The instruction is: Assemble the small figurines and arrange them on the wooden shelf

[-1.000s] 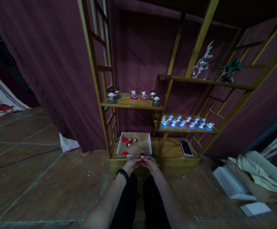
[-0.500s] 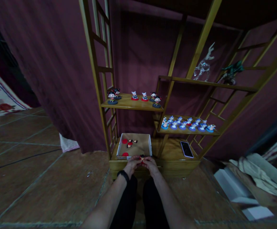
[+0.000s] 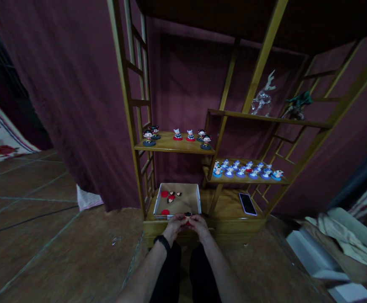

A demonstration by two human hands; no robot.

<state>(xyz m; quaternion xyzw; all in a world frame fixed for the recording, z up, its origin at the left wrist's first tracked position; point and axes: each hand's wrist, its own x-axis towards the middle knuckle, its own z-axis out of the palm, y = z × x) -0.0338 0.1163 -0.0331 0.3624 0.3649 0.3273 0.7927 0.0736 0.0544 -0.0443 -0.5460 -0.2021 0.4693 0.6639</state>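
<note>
Between my fingers is a small figurine [image 3: 188, 216] with dark hair and a red lower part, held just in front of the box's near edge. My left hand [image 3: 174, 226], with a black band on the wrist, grips it from the left. On the other side my right hand [image 3: 199, 225] pinches it too. Fingers cover much of its body. Beyond my hands sits a shallow open box [image 3: 188, 198]. Inside it lie a few small dark-haired figure pieces [image 3: 170, 200] and red discs [image 3: 164, 194].
Dark-haired and grey-eared figurines [image 3: 177, 134] stand on the upper left shelf [image 3: 177, 146]. Several blue-and-white figurines [image 3: 241, 171] fill the right shelf. A phone [image 3: 247, 204] lies below them. A clear deer ornament [image 3: 263, 99] stands higher up. White boxes [image 3: 316, 254] rest on the floor at right.
The view has tilted slightly upward, so the shelves and box appear lower. Both hands keep hold of the figurine in front of the box.
</note>
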